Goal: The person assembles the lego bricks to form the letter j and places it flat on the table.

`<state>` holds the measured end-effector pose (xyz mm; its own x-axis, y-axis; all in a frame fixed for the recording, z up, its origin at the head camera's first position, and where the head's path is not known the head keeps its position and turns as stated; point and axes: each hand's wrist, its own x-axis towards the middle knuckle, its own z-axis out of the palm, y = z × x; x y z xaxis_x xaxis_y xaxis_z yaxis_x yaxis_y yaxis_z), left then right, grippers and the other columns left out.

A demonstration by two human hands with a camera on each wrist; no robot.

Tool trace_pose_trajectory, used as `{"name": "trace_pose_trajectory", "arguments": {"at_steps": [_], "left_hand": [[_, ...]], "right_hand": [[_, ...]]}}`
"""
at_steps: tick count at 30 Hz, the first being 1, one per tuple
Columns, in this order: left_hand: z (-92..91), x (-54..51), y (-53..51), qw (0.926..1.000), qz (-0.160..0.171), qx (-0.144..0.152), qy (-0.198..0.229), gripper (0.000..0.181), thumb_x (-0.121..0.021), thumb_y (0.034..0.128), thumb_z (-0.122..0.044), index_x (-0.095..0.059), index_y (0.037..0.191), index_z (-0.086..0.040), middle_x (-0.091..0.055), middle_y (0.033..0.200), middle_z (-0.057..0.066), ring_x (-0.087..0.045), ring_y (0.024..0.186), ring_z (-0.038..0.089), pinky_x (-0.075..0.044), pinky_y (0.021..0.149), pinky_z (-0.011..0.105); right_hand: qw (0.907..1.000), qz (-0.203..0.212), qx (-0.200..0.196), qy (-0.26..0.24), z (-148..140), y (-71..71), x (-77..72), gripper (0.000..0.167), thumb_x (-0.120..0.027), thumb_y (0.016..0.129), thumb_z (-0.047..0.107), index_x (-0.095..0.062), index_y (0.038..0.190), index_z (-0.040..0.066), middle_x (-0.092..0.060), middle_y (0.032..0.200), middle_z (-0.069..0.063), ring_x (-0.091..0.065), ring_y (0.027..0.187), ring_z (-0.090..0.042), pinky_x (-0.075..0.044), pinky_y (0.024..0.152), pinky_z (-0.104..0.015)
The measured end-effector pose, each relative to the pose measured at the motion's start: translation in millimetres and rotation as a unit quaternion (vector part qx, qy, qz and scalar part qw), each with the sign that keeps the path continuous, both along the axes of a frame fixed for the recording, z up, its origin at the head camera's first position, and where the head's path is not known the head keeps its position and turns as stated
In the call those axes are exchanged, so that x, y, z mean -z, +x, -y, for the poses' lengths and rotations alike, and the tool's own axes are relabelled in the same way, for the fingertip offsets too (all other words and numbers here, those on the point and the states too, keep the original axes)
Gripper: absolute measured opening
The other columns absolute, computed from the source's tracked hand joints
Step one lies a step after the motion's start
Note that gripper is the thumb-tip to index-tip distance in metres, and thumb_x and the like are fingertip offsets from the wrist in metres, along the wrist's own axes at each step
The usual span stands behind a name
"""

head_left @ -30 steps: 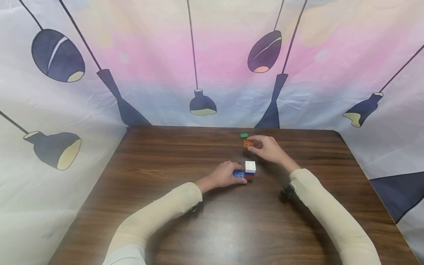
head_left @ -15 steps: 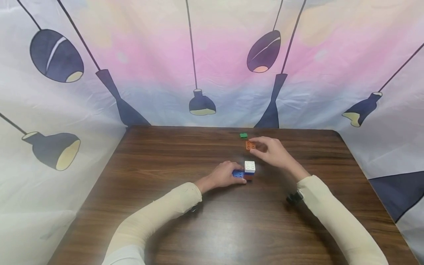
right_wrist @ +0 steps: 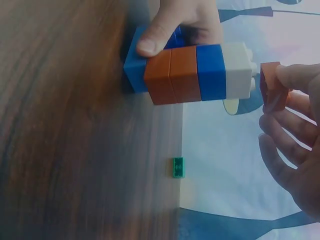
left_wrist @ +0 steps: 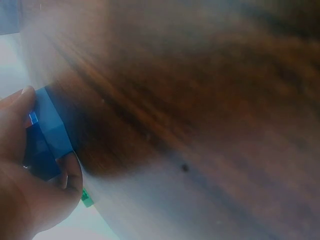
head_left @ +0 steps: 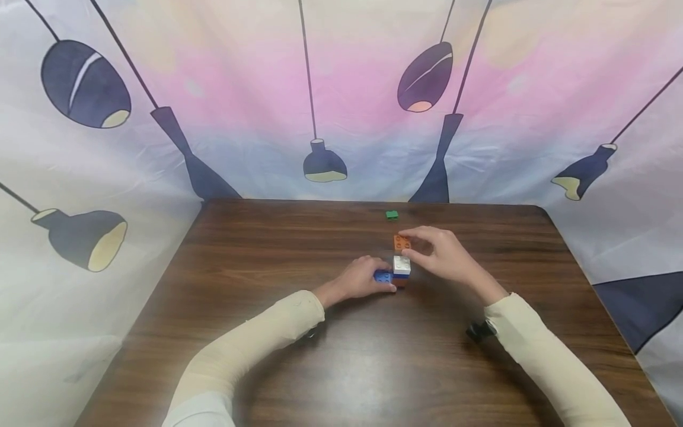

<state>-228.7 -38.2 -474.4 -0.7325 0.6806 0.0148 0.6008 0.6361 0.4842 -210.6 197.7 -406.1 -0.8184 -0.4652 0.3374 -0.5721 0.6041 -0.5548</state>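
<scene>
My left hand [head_left: 360, 279] holds the foot of a stack of toy building bricks, its thumb lying against the lower bricks. From the table upward, the right wrist view shows a light blue brick [right_wrist: 134, 67], two orange-brown bricks [right_wrist: 172, 76], a blue brick [right_wrist: 211, 72] and a white brick [right_wrist: 237, 71] on top. A darker blue brick [left_wrist: 41, 152] sits within my left hand's grip. Between thumb and fingers, my right hand [head_left: 445, 256] pinches an orange brick [right_wrist: 272, 86], a small gap away from the white brick's studs.
A green brick [head_left: 392, 214] lies near the far edge of the dark wooden table [head_left: 267, 237]. Behind and beside the table hangs a cloth [head_left: 363, 118] printed with lamps.
My right hand has brought the orange brick nearer, from beside the green brick to just over the white brick. The left hand has kept its hold on the stack.
</scene>
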Motion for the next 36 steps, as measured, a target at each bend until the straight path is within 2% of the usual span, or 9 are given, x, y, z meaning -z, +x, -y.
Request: {"name": "trace_pose_trajectory", "arguments": {"at_steps": [8, 16, 28, 36], "left_hand": [[0.5, -1.4, -1.8, 1.0, 0.006, -0.001, 0.005, 0.053, -0.076, 0.0913, -0.046, -0.07, 0.13, -0.01, -0.073, 0.117, 0.004, -0.062, 0.096, 0.012, -0.05, 0.082, 0.027], [0.8, -1.1, -3.5, 0.9999, 0.007, -0.001, 0.008, 0.052, -0.076, 0.0916, -0.045, -0.07, 0.13, -0.009, -0.073, 0.116, 0.003, -0.062, 0.094, 0.012, -0.049, 0.081, 0.026], [-0.5, -2.2, -2.6, 0.9999, 0.009, 0.001, 0.006, 0.052, -0.077, 0.0908, -0.045, -0.071, 0.128, -0.009, -0.074, 0.111, 0.0, -0.059, 0.088, 0.009, -0.047, 0.075, 0.025], [-0.7, -0.5, -1.4, 0.9999, 0.011, 0.001, 0.007, 0.051, -0.077, 0.091, -0.045, -0.071, 0.128, -0.009, -0.074, 0.11, 0.0, -0.059, 0.086, 0.009, -0.046, 0.074, 0.024]], "right_hand": [[1.0, -0.001, -0.003, -0.005, 2, 10.0, 0.0, 0.04, -0.076, 0.095, 0.026, -0.069, 0.131, 0.011, -0.071, 0.121, -0.006, -0.069, 0.103, -0.019, -0.059, 0.078, -0.037], [0.9998, -0.018, -0.002, 0.007, 2, 14.5, 7.0, 0.039, -0.076, 0.094, 0.026, -0.07, 0.13, 0.011, -0.073, 0.117, -0.004, -0.069, 0.1, -0.017, -0.057, 0.079, -0.039], [1.0, 0.0, -0.003, 0.001, 1, 20.0, 11.9, 0.039, -0.074, 0.096, 0.029, -0.07, 0.13, 0.012, -0.073, 0.118, -0.004, -0.069, 0.105, -0.024, -0.057, 0.084, -0.045], [0.9998, 0.013, 0.004, -0.014, -1, 22.9, 14.1, 0.038, -0.076, 0.095, 0.028, -0.071, 0.13, 0.012, -0.074, 0.115, -0.003, -0.069, 0.102, -0.021, -0.059, 0.08, -0.04]]}}
